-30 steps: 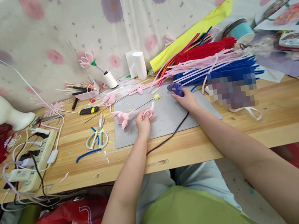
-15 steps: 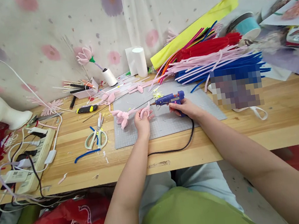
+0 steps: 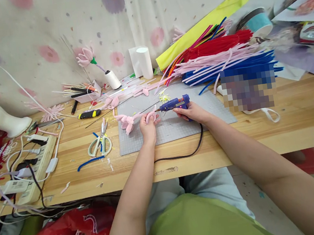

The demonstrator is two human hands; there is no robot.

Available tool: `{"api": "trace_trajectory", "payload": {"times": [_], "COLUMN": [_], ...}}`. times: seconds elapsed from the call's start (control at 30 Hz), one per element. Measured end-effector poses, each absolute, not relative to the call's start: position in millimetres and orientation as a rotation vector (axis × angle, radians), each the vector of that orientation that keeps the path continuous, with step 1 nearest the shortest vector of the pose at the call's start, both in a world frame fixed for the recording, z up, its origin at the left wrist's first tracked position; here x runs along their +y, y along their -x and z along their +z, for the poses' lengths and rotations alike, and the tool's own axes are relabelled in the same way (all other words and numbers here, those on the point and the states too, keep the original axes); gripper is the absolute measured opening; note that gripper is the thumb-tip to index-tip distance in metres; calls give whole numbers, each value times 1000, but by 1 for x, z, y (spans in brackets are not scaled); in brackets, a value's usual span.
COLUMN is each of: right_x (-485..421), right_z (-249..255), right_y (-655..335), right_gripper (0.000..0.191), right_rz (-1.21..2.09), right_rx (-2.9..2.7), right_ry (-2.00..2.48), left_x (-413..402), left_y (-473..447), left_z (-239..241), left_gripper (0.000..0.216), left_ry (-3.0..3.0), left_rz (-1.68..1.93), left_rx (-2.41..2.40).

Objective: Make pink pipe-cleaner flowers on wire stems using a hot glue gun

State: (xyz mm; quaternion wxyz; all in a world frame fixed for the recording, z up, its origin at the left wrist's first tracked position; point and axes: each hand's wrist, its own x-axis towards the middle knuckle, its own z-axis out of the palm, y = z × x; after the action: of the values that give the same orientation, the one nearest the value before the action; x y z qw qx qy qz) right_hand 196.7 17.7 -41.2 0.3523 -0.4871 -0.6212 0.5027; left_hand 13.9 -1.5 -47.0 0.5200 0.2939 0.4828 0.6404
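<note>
A looped pink pipe cleaner petal (image 3: 151, 116) is pinched in my left hand (image 3: 147, 128), above the grey cutting mat (image 3: 140, 145). My right hand (image 3: 189, 112) grips a blue glue gun (image 3: 174, 103), its nozzle pointing left at the petal; whether the tip touches it I cannot tell. The gun's black cord trails down over the table edge side of the mat. Just left of my left hand is a pink pipe cleaner flower (image 3: 126, 123). A yellow tufted piece (image 3: 164, 97) lies behind the gun.
Scissors (image 3: 100, 143) and a utility knife (image 3: 89, 114) lie left of the mat. Bundles of pipe cleaners (image 3: 225, 63) fill the back right. A finished pink flower (image 3: 86, 57) stands in a white spool (image 3: 113, 79). At far left is a power strip (image 3: 37, 169) with tangled cables.
The view has shifted slightly. My right hand has brought the glue gun a little to the left, its nozzle nearer the petal. Both hands keep their hold.
</note>
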Motion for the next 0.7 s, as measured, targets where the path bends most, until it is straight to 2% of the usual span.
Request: {"api": "trace_trajectory", "payload": {"times": [0.7], "right_x": [15], "right_z": [-35], "right_y": [-197], "right_gripper": [52], "right_rz": [1288], "right_rx": [-1582], "right_ry": [1268], "left_x": [-6], "left_y": [-10], "left_z": [-50], "left_gripper": [15], "left_ry": [-730], "left_rz": [1519], "left_rx": [1126]}}
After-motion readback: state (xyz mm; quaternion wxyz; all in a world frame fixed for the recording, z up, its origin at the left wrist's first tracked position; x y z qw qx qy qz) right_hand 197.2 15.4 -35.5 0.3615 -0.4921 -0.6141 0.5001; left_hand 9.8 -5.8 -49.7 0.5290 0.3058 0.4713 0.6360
